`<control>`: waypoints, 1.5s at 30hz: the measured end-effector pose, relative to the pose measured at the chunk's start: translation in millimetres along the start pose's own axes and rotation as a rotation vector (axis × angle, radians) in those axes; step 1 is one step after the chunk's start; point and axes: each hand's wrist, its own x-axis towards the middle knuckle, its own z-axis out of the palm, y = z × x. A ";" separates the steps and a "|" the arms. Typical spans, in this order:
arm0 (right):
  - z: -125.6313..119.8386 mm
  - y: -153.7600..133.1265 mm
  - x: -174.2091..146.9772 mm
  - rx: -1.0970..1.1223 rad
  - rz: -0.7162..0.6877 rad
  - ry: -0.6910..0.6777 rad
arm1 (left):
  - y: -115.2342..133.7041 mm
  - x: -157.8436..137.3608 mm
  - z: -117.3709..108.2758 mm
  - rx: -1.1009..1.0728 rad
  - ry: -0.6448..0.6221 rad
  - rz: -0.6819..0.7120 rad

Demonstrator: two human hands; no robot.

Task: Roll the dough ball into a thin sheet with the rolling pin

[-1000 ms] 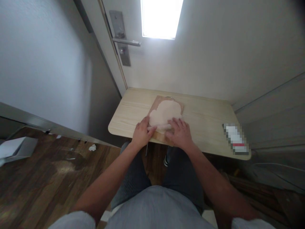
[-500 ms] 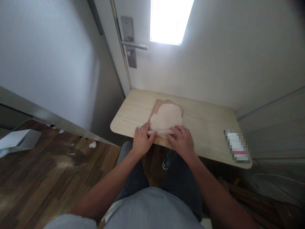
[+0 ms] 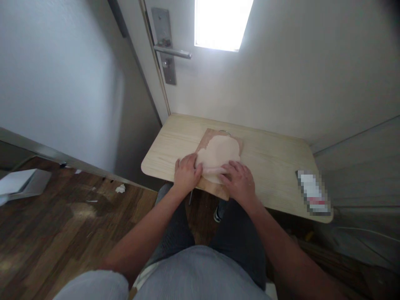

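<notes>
A flat, pale sheet of dough with a wavy edge lies on a wooden cutting board. Across its near part rests a thin, pale rolling pin, with a strip of dough showing on my side of it. My left hand curls over the pin's left end, thumb toward the middle. Over the right end, my right hand is closed in the same way. Both ends of the pin are hidden under the fingers.
The board sits on a light wooden table against a door with a metal handle. A blurred-out oblong item lies at the table's right end. On the floor to the left are a white box and a crumpled paper scrap.
The rolling pin and both hands have moved a little forward, away from me, over the dough. More dough now shows on the near side of the pin. My view has shifted slightly.
</notes>
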 end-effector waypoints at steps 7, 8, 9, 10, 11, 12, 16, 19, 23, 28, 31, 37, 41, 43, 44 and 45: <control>-6.0 -21.0 -8.2 -0.019 0.052 -0.002 | -5.1 2.9 -10.1 0.047 -0.058 0.025; -7.0 -18.4 -5.6 -0.011 0.040 -0.004 | -1.7 3.1 -10.1 0.074 -0.051 0.022; -7.8 -14.7 -2.5 -0.001 0.026 -0.008 | 2.2 3.3 -9.8 0.101 -0.045 0.021; -8.4 -10.3 0.7 0.009 0.013 -0.010 | 6.3 3.5 -9.1 0.127 -0.041 0.022; -8.7 -5.8 3.6 0.017 0.002 -0.011 | 10.2 3.8 -8.4 0.151 -0.038 0.026; -8.7 -1.7 5.9 0.020 -0.006 -0.010 | 13.6 4.1 -7.7 0.171 -0.037 0.031; -5.3 4.3 7.0 -0.031 -0.027 -0.019 | 19.7 6.6 -6.0 0.215 -0.050 0.048; 0.2 -1.8 5.9 -0.131 -0.018 -0.033 | 17.4 12.4 -5.3 0.223 -0.073 0.051; 7.1 -11.1 14.0 -0.192 0.040 -0.033 | 12.1 27.4 -3.1 0.225 -0.104 0.028; 9.4 -14.4 31.9 -0.212 0.087 -0.047 | 7.0 49.1 -0.2 0.209 -0.139 0.033; 10.1 -13.6 41.9 -0.223 0.093 -0.056 | 4.2 60.7 0.9 0.207 -0.172 0.034; 15.2 -10.5 67.3 -0.235 0.127 -0.063 | -2.6 87.1 4.5 0.212 -0.199 0.022; 19.4 -7.6 87.4 -0.229 0.140 -0.056 | -4.8 103.3 7.6 0.230 -0.166 -0.009; 21.3 -6.4 93.5 -0.219 0.146 -0.052 | -4.8 107.5 8.6 0.240 -0.141 -0.010; 22.1 -6.0 94.9 -0.213 0.147 -0.048 | -4.6 108.2 8.7 0.244 -0.132 -0.007; 22.8 -5.8 95.2 -0.207 0.147 -0.042 | -4.3 108.0 8.6 0.246 -0.124 -0.001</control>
